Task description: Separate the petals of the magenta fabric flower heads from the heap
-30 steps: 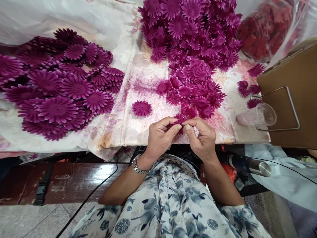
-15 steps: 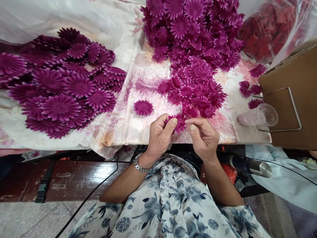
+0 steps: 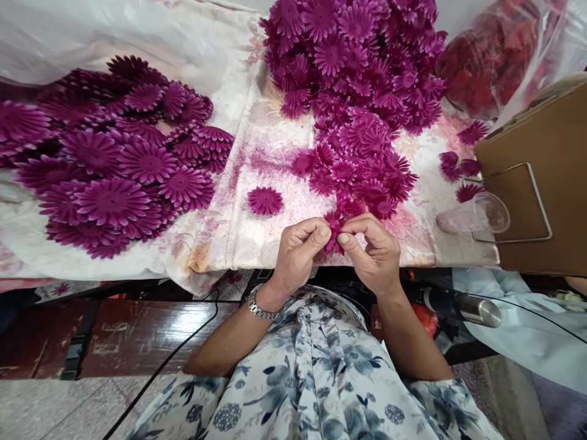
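A magenta fabric flower (image 3: pixel 334 232) is pinched between my two hands at the front edge of the cloth-covered table. My left hand (image 3: pixel 300 247), with a metal watch on its wrist, grips the flower's left side between thumb and fingers. On the other side, my right hand (image 3: pixel 373 250) pinches the petals, thumb against forefinger. The fingertips cover part of the flower. Just beyond my hands spreads a heap of similar magenta flowers (image 3: pixel 367 137). One single flower petal layer (image 3: pixel 265 201) lies flat to the left of my left hand.
Stacks of larger purple petal layers (image 3: pixel 112 201) lie at the left. On the right are a clear plastic cup (image 3: pixel 493 212) on its side, a bent wire (image 3: pixel 536 189), a cardboard box (image 3: pixel 545 177) and a bag of red petals (image 3: pixel 493 61). A bottle (image 3: pixel 477 310) lies below the table edge.
My right hand has moved slightly left and now pinches the flower's right side. The flower has turned and its petals are gathered closer between both hands.
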### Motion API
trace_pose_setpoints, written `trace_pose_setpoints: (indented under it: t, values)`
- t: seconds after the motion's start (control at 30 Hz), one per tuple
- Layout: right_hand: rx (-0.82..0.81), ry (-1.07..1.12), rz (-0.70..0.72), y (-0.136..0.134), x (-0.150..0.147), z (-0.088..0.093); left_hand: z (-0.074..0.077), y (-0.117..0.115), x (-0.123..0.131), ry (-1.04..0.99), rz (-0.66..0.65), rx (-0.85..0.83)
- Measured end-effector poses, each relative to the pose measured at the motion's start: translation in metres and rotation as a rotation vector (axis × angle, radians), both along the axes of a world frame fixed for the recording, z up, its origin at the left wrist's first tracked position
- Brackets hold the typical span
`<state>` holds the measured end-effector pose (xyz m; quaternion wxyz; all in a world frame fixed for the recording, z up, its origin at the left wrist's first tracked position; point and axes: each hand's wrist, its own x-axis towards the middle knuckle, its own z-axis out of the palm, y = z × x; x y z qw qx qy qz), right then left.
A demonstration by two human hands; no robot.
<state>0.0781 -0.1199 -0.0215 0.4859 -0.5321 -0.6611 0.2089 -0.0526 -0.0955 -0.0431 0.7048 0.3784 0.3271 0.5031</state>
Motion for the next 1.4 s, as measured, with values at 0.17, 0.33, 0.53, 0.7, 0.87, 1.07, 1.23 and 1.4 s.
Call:
trace_pose_setpoints:
  t: [0.17, 0.33, 0.53, 0.7, 0.87, 1.07, 1.23, 1.4]
  values:
    - [0.102, -0.04, -0.066, -0.002, 0.001, -0.006, 0.004, 0.001, 0.0, -0.027, 0.046, -0.069]
    - [0.205, -0.059, -0.1, -0.004, -0.004, -0.009, 0.011, 0.001, 0.004, -0.06, 0.141, -0.234]
    - [0.324, 0.089, -0.284, -0.003, 0.004, -0.011, 0.009, 0.01, -0.003, -0.129, 0.362, -0.155]
    - [0.279, -0.015, -0.436, 0.013, 0.035, -0.007, 0.01, 0.02, -0.003, 0.1, 0.326, 0.133]
    - [0.134, -0.468, -0.406, 0.021, 0.049, -0.005, 0.008, 0.029, -0.004, 0.514, 0.175, 0.28]
    - [0.087, -0.577, -0.225, 0.016, 0.033, -0.002, 0.0, 0.031, -0.008, 0.749, 0.165, 0.448]
    - [-0.08, -0.782, -0.069, 0.022, 0.009, -0.008, 0.001, 0.025, -0.01, 0.662, 0.123, 0.375]
    - [-0.003, -0.722, -0.102, 0.033, 0.009, -0.014, 0.003, 0.023, -0.017, 0.688, 0.161, 0.348]
